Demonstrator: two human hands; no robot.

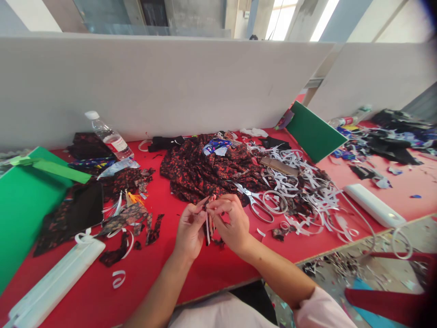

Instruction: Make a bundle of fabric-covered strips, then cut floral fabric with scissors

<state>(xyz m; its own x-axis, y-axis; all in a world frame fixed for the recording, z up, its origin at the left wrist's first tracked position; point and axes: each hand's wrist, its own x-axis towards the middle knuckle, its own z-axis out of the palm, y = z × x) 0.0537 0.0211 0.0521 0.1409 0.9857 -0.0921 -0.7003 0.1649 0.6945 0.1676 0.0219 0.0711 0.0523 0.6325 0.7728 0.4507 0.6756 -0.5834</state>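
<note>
Working at lower centre, I have the left hand (190, 233) and right hand (235, 222) pinching a small fabric strip (207, 231), apparently fine handling that next calls for steady control.

Hands (189, 230) (232, 223): two, one left and one right
Held scraps (207, 231): at least one, the rest hidden by the hands
Scissors (251, 197): one pair
Plastic bottles (116, 143) (344, 121): two
Green boards (30, 223) (316, 132): two
Long white boxes (58, 284) (373, 205): two
Pale panels (153, 86) (382, 77): two
Dark tablet (85, 207): one
Flat brown bar (278, 166): one
Bright green strip (61, 171): one
Orange tuft (134, 197): one
Big flowered cloth heap (211, 177): one, its separate pieces impossible to tell
Blue-printed scrap on the heap (216, 146): at least one
Loose white curl by the front edge (119, 279): one
Tangled white strips (289, 187): dozens, too knotted for an exact number
</note>
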